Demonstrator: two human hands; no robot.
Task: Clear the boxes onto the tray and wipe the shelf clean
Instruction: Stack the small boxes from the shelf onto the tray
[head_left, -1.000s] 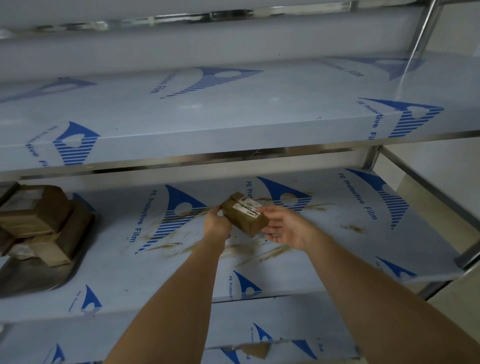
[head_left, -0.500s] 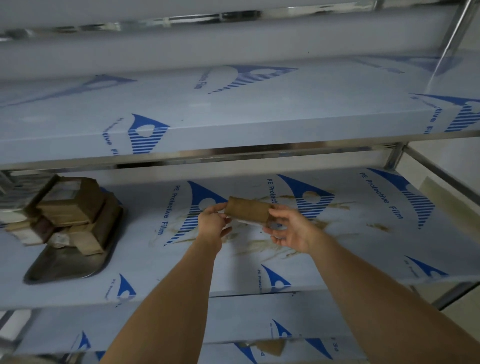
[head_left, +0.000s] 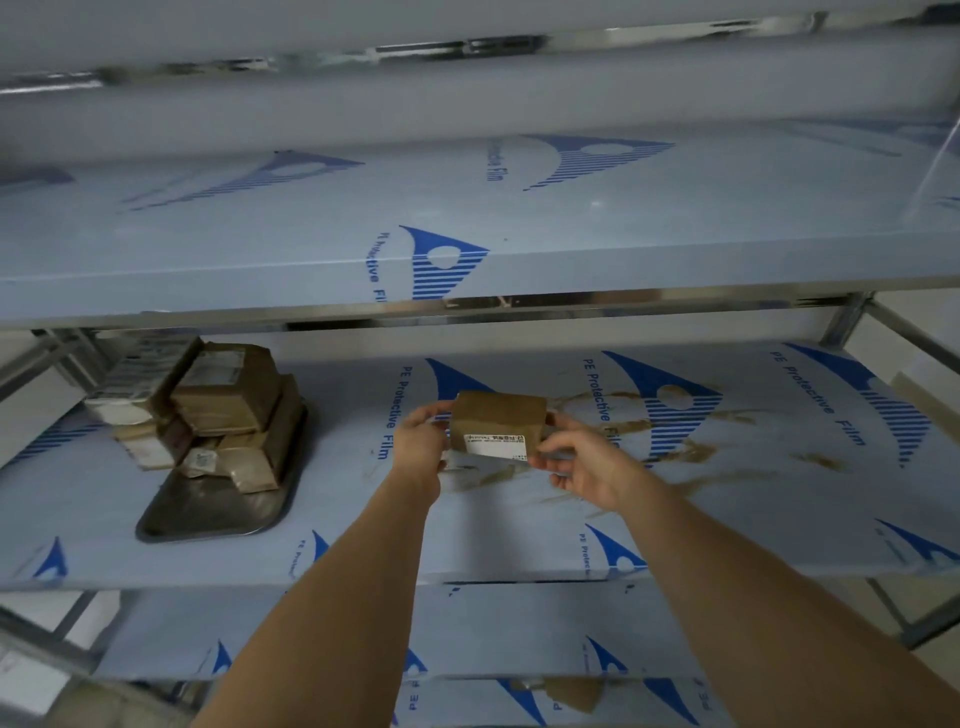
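- The brown box (head_left: 497, 422) is held up over the middle shelf (head_left: 727, 509), white label facing us.
- Left hand (head_left: 423, 441) grips its left end, fingers curled round it.
- Right hand (head_left: 582, 460) pinches the right end with thumb and fingertips.
- At nine o'clock from the box, well apart, the dark tray (head_left: 208, 514) carries stacked boxes (head_left: 228, 395).
- Brown smears (head_left: 696, 452) mark the shelf at three o'clock.

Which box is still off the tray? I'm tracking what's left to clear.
The brown box with the white label, held between the left hand and right hand above the stained shelf. The other boxes sit piled on the tray.
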